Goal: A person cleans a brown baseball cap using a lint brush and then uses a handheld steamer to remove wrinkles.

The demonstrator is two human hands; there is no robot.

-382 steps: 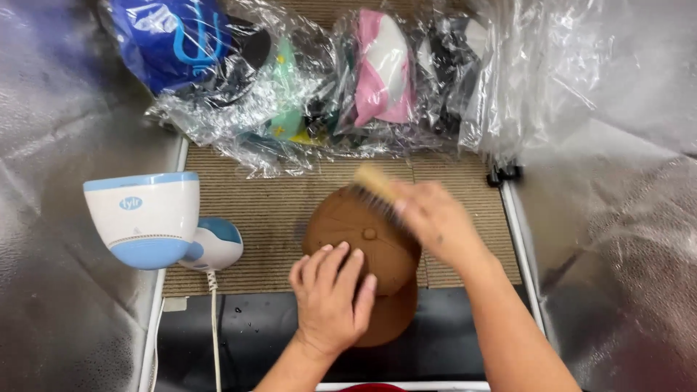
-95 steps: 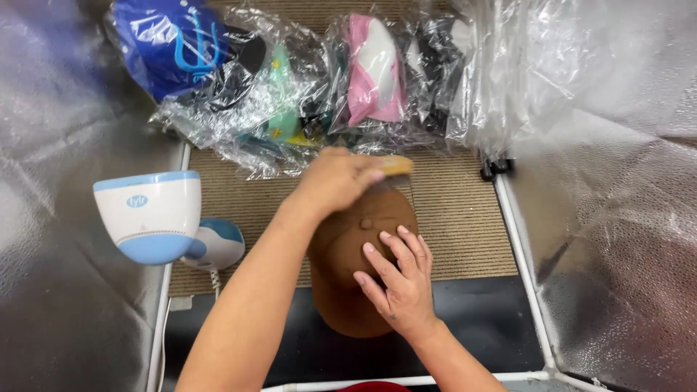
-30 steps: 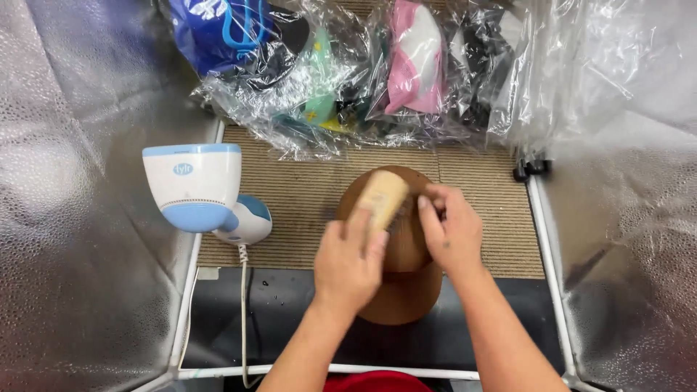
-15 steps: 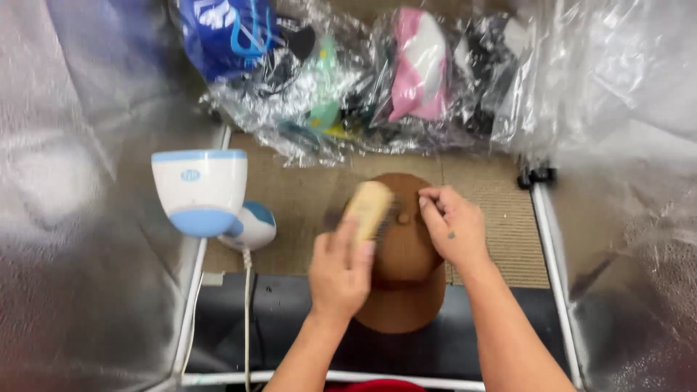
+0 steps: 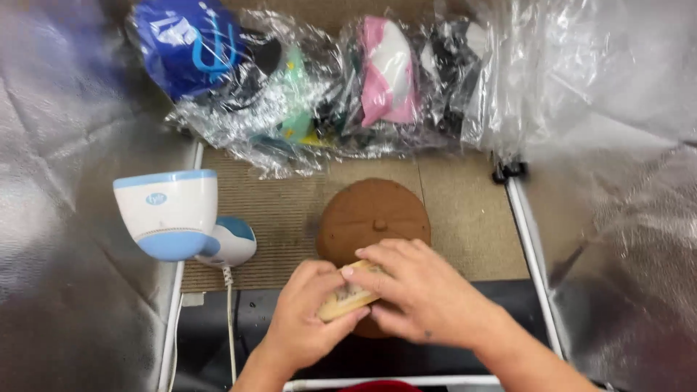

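Left hand (image 5: 308, 319) is curled around the near end of a wooden brush (image 5: 348, 299), thumb pressed against its side. Right hand (image 5: 417, 294) is laid over the brush from the other side, fingers closed across its top; both hands are in contact with it. Only a short pale strip of the brush is seen between the fingers, and its bristles cannot be made out.

Brush and hands are held over the near part of a brown cap (image 5: 372, 218), which rests on a ribbed tan mat (image 5: 279, 210). The rounded crown and its top button are visible; the brim is almost entirely covered by the hands, with a sliver showing beneath them.

A white and blue steamer (image 5: 168, 212) stands at the left edge of the mat, its cord (image 5: 230, 319) running down out of view. Behind the cap, several caps are bunched in a clear plastic bag (image 5: 312, 94): a blue cap (image 5: 190, 43) and a pink and white cap (image 5: 388, 69) are recognisable, the rest blurred by creased film. Silver sheeting (image 5: 65, 145) lines both sides.
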